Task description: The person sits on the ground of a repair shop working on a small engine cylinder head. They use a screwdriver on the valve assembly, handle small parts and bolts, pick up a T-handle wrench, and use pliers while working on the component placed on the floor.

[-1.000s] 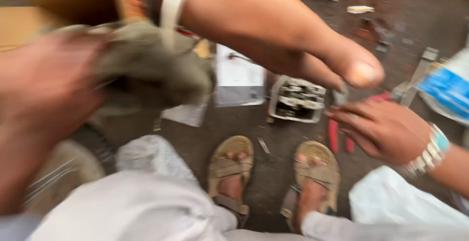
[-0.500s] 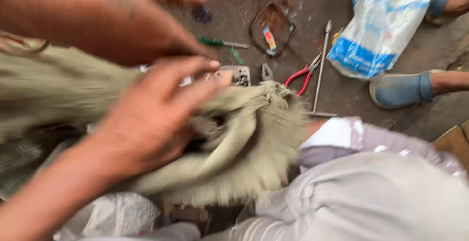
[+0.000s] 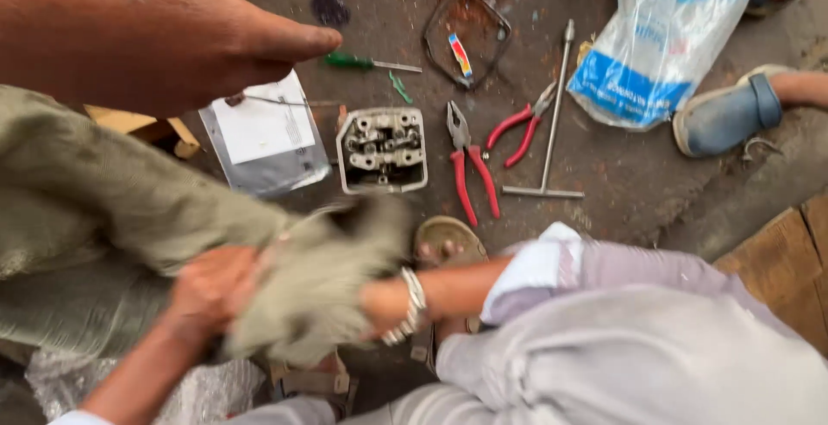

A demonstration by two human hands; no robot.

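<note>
We see our left hand (image 3: 207, 300) and right hand (image 3: 384, 304) both buried in a coarse, olive-grey woven cloth (image 3: 310, 278), low in the near middle of the scene. The left grip is pressed shut around a bunched fold of the cloth; the right grip is wrapped in the fabric, so we cannot tell how its fingers sit, though the cloth covers it to the wrist. A string of pale metal beads, a bracelet (image 3: 412, 304), circles that right wrist, and a light folded sleeve cuff (image 3: 530, 274) follows behind it. The cloth trails away to the left in a broad, rough drape.

Far and left, another person's forearm and hand (image 3: 172, 37) reaches across above the cloth, fingers held together and pointing right.

On the stained concrete floor (image 3: 621, 166) beyond our hands lies a boxy metal engine part (image 3: 382, 149), open on top, with valves and springs showing inside it. Just left of it sits a flat clear plastic sleeve holding a white sheet (image 3: 259, 136). Right of the part lie two red-handled pliers (image 3: 470, 171), jaws pointing away, and a long T-shaped steel wrench (image 3: 552, 115). Farther off rest a green-handled screwdriver (image 3: 362, 63) and a thin dark gasket (image 3: 466, 37), a rounded frame shape. At far right a crumpled white and blue plastic bag (image 3: 664, 37) slumps beside a blue-grey shoe (image 3: 729, 115).
</note>
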